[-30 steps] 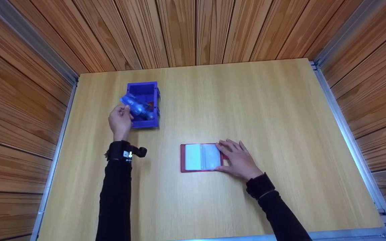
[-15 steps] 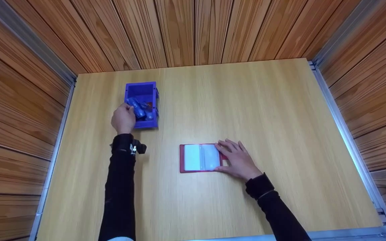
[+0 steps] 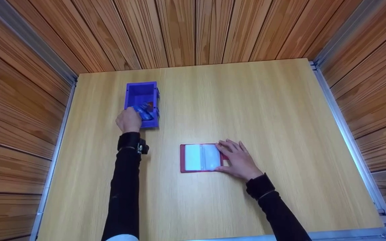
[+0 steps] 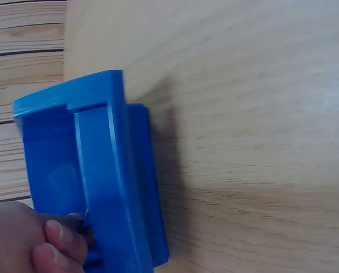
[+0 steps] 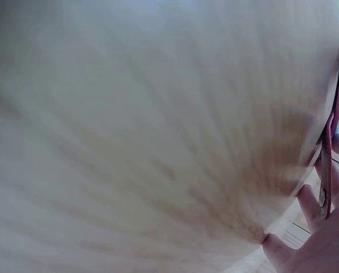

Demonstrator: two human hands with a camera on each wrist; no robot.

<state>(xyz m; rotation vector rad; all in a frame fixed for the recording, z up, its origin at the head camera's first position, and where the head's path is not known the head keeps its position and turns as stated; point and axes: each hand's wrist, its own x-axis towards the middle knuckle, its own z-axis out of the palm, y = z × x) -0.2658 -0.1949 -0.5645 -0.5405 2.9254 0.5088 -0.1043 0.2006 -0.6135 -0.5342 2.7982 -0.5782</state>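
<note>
My left hand (image 3: 128, 119) reaches over the near-left rim of a blue-purple plastic bin (image 3: 141, 87), its fingers curled. Its fingertips pinch a shiny blue packet (image 3: 145, 113), which lies low inside the bin. In the left wrist view the curled fingers dip behind the wall of the bin (image 4: 110, 153), and the packet is mostly hidden. A red card holder (image 3: 182, 159) lies spread on the table, clear sleeves facing up. My right hand (image 3: 238, 160) rests on its right edge, fingers extended. A strap with a snap button (image 5: 323, 196) shows by those fingers in the right wrist view.
A small orange-brown item (image 3: 150, 106) lies in the bin beside the packet. The wooden table (image 3: 240, 100) is bounded by plank walls (image 3: 209, 30) at the back and sides. Metal rails (image 3: 347, 134) run along its edges.
My left hand has moved slightly right and lowered the blue packet from above the bin's rim down into the bin. My right hand and the card holder stay put.
</note>
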